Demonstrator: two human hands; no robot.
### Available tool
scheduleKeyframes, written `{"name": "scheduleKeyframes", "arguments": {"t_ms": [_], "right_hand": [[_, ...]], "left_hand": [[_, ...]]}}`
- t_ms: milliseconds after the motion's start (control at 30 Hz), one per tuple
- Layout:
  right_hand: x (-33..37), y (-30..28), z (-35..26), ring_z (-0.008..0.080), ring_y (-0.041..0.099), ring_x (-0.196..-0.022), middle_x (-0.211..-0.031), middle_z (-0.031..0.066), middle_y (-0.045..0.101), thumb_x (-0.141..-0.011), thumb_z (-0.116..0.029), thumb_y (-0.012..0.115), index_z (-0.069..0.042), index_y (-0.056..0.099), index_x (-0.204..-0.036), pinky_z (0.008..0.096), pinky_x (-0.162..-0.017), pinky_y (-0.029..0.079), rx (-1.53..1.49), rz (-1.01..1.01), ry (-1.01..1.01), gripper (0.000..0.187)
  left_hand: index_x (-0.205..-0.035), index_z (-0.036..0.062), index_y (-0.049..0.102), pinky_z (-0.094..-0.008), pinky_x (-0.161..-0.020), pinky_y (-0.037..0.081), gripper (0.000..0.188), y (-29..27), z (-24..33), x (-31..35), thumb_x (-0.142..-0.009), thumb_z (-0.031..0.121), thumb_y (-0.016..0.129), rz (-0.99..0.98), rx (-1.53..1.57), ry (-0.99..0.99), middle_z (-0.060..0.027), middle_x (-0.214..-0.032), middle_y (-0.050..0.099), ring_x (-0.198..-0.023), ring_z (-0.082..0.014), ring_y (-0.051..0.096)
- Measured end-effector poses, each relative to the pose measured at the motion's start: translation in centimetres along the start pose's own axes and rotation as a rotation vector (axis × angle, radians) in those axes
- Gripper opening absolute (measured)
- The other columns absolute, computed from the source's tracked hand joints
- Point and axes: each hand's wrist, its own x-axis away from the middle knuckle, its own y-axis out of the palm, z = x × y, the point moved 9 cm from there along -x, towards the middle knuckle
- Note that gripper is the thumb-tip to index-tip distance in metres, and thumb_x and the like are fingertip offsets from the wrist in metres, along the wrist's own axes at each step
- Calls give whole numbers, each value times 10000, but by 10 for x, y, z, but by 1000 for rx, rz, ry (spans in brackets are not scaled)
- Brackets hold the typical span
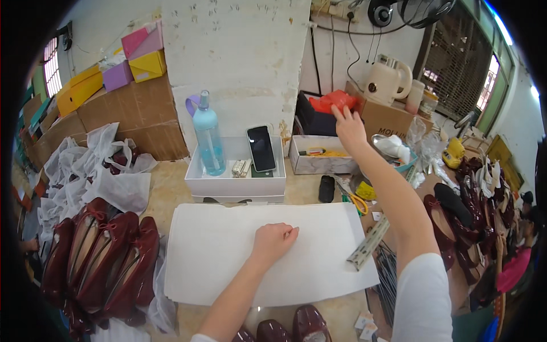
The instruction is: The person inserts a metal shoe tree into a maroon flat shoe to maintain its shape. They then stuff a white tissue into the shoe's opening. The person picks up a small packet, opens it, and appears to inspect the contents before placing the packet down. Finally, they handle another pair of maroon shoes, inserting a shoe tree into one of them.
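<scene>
Nearest, dark red glossy shoes [293, 328] poke in at the lower edge. Above them the left hand [272, 241] rests curled, fingers together, knuckles down on a white sheet [228, 256] lying with its long axis left to right across the table; it grips nothing. A metal ruler [369, 244] lies slanted at the sheet's right edge. Farther off, the right hand [348, 126] stretches forward, fingers apart and empty, above a shallow white box [319, 162], just short of something red-orange [337, 101] behind it
</scene>
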Motion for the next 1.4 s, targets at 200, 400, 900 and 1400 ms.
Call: {"name": "scheduleKeyframes", "arguments": {"t_ms": [200,400,900,1400], "right_hand": [[-53,59,-11,273,304,-1381,-1506,-1,336,-896,-163,497,-44,624,-1191,496,-1089,271,-98,-116,209,343],[-50,71,31,305,425,-1279,-1320,91,512,-886,-196,526,-55,611,-1192,437,-1064,319,-485,91,291,347],[87,-145,55,230,623,-961,-1077,125,652,-880,-64,575,4,649,-971,319,-823,482,-1351,320,31,135],[109,-55,-36,308,506,-1187,-1234,156,570,-838,-251,654,7,566,-1195,419,-993,404,-894,85,68,449]], "left_hand": [[-673,46,660,-366,-500,444,240,-14,1,3,-829,226,641,40,14,-40,-113,-571,572,-518,-297,566],[-679,48,662,-357,-502,447,232,-14,-2,0,-828,225,645,31,-28,-58,-104,-604,594,-516,-291,566],[-668,71,645,-399,-540,453,277,-11,-6,0,-858,270,614,21,1,-54,-75,-627,588,-562,-301,577],[-734,81,677,-347,-504,451,167,-14,10,-2,-837,211,653,83,6,59,-51,-622,586,-528,-243,572]]}}
